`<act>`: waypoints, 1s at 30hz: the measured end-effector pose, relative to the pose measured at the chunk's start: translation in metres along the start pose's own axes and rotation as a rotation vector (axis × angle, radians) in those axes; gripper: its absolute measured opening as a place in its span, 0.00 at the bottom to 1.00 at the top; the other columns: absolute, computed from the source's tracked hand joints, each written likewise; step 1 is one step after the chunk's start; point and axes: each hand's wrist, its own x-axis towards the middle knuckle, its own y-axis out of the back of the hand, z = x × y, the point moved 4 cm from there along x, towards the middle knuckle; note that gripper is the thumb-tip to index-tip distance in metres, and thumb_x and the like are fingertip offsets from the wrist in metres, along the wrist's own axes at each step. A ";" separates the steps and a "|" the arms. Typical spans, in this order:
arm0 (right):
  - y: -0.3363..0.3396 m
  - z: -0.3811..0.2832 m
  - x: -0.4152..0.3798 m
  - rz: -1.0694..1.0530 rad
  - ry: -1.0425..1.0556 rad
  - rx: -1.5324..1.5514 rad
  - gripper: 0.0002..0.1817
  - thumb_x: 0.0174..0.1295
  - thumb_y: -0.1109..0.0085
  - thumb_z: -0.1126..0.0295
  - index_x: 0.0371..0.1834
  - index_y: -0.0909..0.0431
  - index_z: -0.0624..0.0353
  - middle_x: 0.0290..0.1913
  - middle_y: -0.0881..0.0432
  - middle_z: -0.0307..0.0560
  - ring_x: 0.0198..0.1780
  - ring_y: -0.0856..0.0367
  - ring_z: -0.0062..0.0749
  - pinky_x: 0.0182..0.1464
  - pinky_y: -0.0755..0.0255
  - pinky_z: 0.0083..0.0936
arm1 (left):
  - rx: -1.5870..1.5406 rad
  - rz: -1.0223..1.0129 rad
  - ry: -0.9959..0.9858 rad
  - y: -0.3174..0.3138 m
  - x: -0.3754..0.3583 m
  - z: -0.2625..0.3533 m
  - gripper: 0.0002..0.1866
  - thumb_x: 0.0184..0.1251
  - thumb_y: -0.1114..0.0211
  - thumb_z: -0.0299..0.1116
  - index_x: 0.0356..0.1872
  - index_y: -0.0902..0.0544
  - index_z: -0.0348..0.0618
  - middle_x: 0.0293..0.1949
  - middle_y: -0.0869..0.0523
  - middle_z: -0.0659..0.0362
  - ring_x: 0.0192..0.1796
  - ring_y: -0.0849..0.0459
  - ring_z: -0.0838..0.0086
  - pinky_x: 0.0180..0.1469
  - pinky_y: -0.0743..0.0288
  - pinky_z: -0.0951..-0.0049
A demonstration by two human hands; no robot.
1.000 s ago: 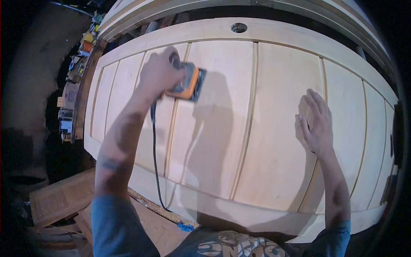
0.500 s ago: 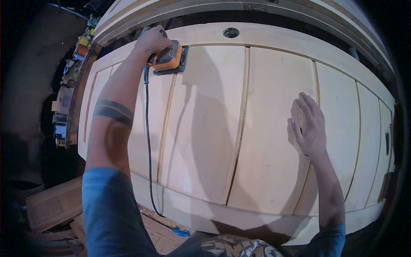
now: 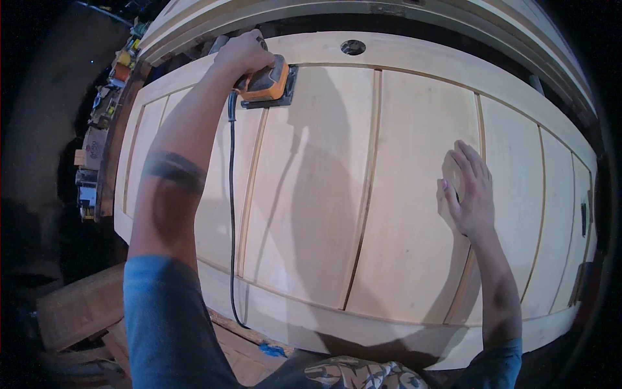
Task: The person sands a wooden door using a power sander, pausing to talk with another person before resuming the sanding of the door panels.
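My left hand point(image 3: 245, 53) is closed over the top of an orange and black electric sander point(image 3: 267, 83). The sander's flat pad rests on the upper part of a pale wooden panelled door point(image 3: 414, 246), close to its far rail. A black power cord point(image 3: 232, 194) runs from the sander down across the door to the near edge. Over on the right, my right hand point(image 3: 472, 194) lies on a door panel beside a groove, its fingers stretched out and holding nothing. The underside of the left hand's grip is partly hidden.
A round dark hole point(image 3: 353, 47) is cut in the door's far rail. Boxes and small items crowd a shelf point(image 3: 91, 155) at the left. Wooden boards point(image 3: 81, 305) lie below left, and a blue scrap point(image 3: 272, 350) sits near the door's front edge.
My left hand and the sander have slid a little to the right and slightly away from me along the door. The cord's upper part shifted with them. My right hand has stayed in place.
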 end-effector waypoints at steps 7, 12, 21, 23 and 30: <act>-0.002 0.008 -0.001 0.012 0.007 0.015 0.28 0.66 0.38 0.64 0.69 0.29 0.55 0.75 0.32 0.53 0.76 0.36 0.54 0.76 0.42 0.47 | -0.017 -0.046 0.080 -0.001 -0.002 -0.036 0.40 0.45 0.23 0.49 0.63 0.21 0.47 0.59 0.14 0.47 0.62 0.16 0.52 0.65 0.24 0.60; 0.002 0.004 -0.002 0.006 0.001 0.006 0.28 0.66 0.38 0.63 0.69 0.30 0.53 0.75 0.32 0.52 0.76 0.35 0.53 0.75 0.41 0.46 | -0.014 -0.015 0.009 0.001 0.001 -0.012 0.40 0.42 0.22 0.51 0.61 0.20 0.47 0.56 0.14 0.43 0.59 0.16 0.47 0.63 0.22 0.57; 0.002 0.006 -0.001 0.024 0.000 0.011 0.27 0.67 0.38 0.62 0.69 0.29 0.51 0.75 0.31 0.49 0.76 0.35 0.49 0.75 0.41 0.45 | 0.007 -0.048 0.035 0.005 -0.004 -0.021 0.41 0.41 0.22 0.49 0.61 0.20 0.44 0.55 0.13 0.43 0.58 0.15 0.47 0.62 0.21 0.56; 0.002 0.007 -0.001 0.023 0.001 0.018 0.26 0.67 0.39 0.62 0.68 0.29 0.51 0.75 0.30 0.49 0.76 0.35 0.49 0.75 0.41 0.46 | 0.022 -0.033 0.013 0.004 -0.022 -0.024 0.40 0.42 0.22 0.48 0.60 0.20 0.42 0.49 0.11 0.42 0.54 0.13 0.47 0.59 0.20 0.56; 0.001 0.005 -0.002 -0.017 -0.033 0.012 0.27 0.67 0.40 0.63 0.69 0.29 0.55 0.76 0.33 0.51 0.77 0.37 0.52 0.77 0.43 0.46 | -0.098 -0.064 -0.010 0.008 -0.129 -0.039 0.31 0.48 0.24 0.45 0.55 0.21 0.49 0.47 0.15 0.42 0.52 0.15 0.47 0.56 0.20 0.54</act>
